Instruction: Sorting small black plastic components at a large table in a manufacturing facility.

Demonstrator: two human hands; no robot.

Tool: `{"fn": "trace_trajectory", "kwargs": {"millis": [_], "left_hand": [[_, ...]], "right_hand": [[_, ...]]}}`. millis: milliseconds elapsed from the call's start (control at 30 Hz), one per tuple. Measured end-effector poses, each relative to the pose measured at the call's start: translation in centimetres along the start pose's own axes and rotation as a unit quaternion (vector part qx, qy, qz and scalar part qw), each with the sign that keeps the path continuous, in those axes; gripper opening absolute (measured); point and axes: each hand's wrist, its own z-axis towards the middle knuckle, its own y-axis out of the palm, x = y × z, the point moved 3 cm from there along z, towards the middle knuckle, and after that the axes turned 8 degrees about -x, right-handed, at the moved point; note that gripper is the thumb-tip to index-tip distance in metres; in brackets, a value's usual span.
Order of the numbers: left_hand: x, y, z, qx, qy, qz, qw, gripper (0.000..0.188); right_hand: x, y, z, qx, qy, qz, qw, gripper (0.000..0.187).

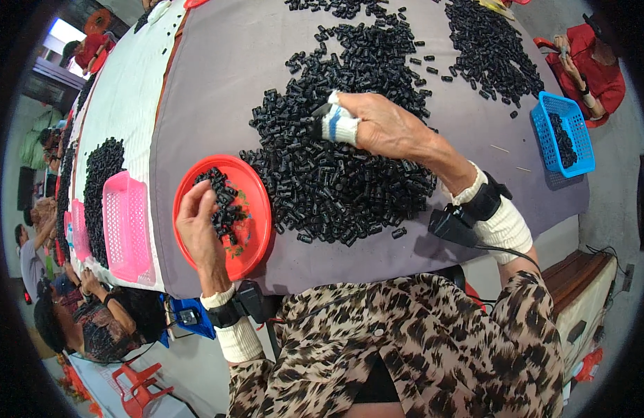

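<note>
A large heap of small black ribbed cylindrical plastic pieces (336, 188) spreads over the grey cloth in front of me. My right hand (377, 125), wearing white and blue finger covers, reaches over the middle of this heap. Its fingers are closed and point left, and what they grip is lost against the black pieces. At the left, my left hand (198, 217) hovers over a round red plate (258, 244) with a printed pattern. Its fingers are bent, with thumb and fingers slightly apart and nothing visible between them. More black pieces (228, 205) lie on that plate.
A blue basket (583, 146) with black pieces stands at the table's right edge, near a person in red (593, 76). Another black heap (489, 52) lies far right. A pink basket (127, 230) is at left. A person (92, 313) sits at lower left.
</note>
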Motion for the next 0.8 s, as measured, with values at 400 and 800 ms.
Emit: {"fn": "trace_trajectory", "kwargs": {"millis": [400, 800], "left_hand": [[-2.0, 13.6, -1.9, -0.424, 0.177, 0.31, 0.832, 0.026], [-1.6, 14.4, -2.4, -0.451, 0.251, 0.349, 0.783, 0.018]], "right_hand": [[2.3, -0.1, -2.6, -0.008, 0.099, 0.047, 0.994, 0.018], [2.6, 1.0, -2.3, -0.007, 0.04, 0.07, 0.997, 0.015]]}}
